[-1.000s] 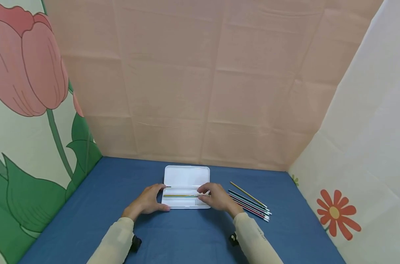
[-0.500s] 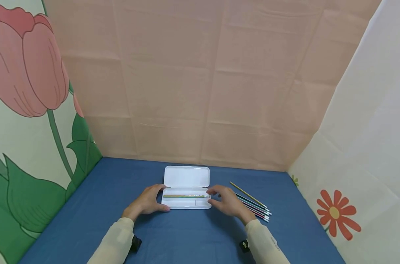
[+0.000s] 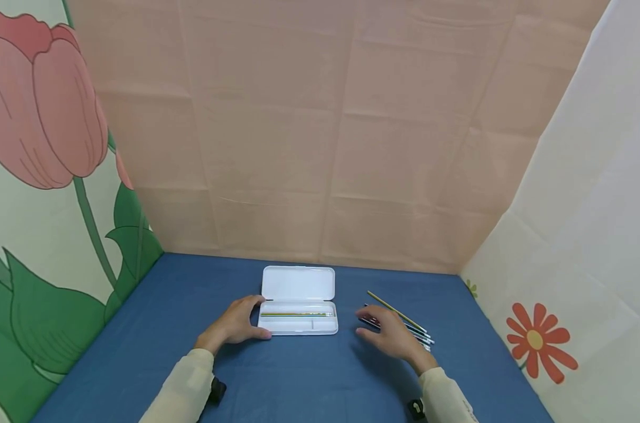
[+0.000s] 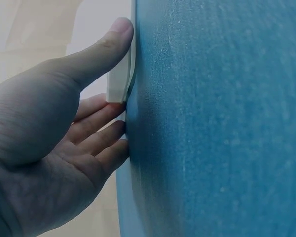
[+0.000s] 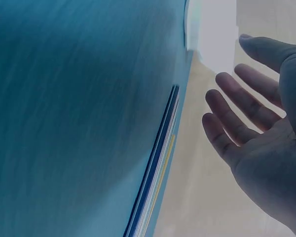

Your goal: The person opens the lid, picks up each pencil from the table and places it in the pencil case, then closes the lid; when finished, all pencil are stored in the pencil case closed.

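A white pencil case point(image 3: 299, 326) lies with its lid point(image 3: 297, 283) raised at the back, in the middle of the head view. Pencils point(image 3: 288, 314) lie lengthwise inside it, one of them yellow. My left hand point(image 3: 239, 320) holds the case's left end, thumb at the front corner and fingers toward the back; the left wrist view shows the thumb point(image 4: 106, 52) along the case's edge. My right hand point(image 3: 391, 335) hovers above the loose pencils point(image 3: 420, 335) right of the case. Its fingers point(image 5: 241, 101) are spread and hold nothing, and it partly hides the pencils.
Blue cloth point(image 3: 299, 382) covers the table. One yellow pencil point(image 3: 396, 310) lies slightly apart, behind the other loose ones. A beige cloth wall point(image 3: 320, 147) stands at the back, with patterned cloth walls on the left and right.
My right hand has left the pencil in the case and moved right, over the loose pencils. The left hand and case have stayed in place.
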Motion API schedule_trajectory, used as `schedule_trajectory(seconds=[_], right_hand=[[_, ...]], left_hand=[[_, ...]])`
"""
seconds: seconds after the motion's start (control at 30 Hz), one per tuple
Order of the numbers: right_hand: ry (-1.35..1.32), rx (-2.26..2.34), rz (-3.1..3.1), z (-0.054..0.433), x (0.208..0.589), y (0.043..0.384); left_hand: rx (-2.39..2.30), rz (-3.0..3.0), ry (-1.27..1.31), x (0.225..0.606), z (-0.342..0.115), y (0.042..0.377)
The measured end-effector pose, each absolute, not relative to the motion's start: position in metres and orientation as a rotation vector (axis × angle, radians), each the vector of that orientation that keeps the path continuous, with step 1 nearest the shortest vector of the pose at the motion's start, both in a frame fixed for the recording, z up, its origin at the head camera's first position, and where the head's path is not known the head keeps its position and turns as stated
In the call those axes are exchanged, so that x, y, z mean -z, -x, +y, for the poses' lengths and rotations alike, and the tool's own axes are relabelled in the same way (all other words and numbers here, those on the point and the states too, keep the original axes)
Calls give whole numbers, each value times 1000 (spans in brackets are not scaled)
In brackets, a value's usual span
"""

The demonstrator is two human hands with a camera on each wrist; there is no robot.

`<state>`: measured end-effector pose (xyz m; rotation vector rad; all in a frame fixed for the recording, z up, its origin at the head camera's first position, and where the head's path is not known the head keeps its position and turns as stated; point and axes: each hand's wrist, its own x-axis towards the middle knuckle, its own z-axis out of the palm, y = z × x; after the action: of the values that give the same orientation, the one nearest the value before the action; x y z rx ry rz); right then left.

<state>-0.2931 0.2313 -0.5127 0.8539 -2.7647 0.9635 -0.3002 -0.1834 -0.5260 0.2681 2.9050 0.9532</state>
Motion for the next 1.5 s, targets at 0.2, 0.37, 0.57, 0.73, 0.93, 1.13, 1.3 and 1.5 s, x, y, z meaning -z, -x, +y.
schedule_trajectory(seconds=[0.2,0.37,0.57,0.73,0.93,1.13,1.3,1.5], right_hand=[[-766,-841,-2794,252,514,287],[-711,-804,-2832,272,515,282],[-695,-789,-2855,292,516,276],[-683,-791,-2868,302,516,272],[-657,-803,-2909,307,517,270],[-628,-853,-2958,308,520,269],[-611,-858,-2970,310,523,269],[-563,-807,-3001,313,526,272]], left_hand=[[-962,2901,-275,526,-184,300],[-964,2896,-268,524,-183,299],[-958,2897,-273,523,-184,299],[-953,2892,-265,522,-184,299],[-953,2896,-260,523,-184,299],[-953,2900,-260,525,-184,298],[-962,2899,-259,524,-183,297],[-954,2894,-254,522,-182,297]])
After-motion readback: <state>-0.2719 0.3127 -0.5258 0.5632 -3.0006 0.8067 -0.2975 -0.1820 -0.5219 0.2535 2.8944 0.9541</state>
